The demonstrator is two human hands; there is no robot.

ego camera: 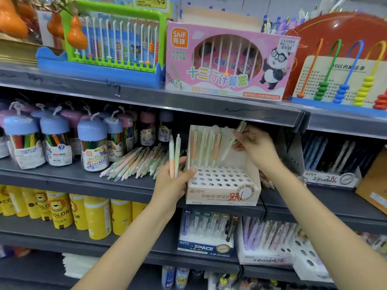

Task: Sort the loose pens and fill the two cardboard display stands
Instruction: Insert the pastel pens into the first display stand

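A beige cardboard display stand (222,193) with rows of round holes sits on the middle shelf; several orange and green pens (206,146) stand in its back row. My left hand (173,181) rests against the stand's left wall and grips two upright pens (174,153). My right hand (254,146) pinches one pale green pen (234,139), tilted, its tip over the stand's back holes. A pile of loose pastel pens (136,162) lies on the shelf left of the stand.
Blue-capped marker jars (92,141) stand left of the pile. A dark pen stand (330,164) sits at the right. The upper shelf edge (209,105) hangs low above the stand. Abacus boxes (228,59) above; yellow tubs and more pen stands (206,235) below.
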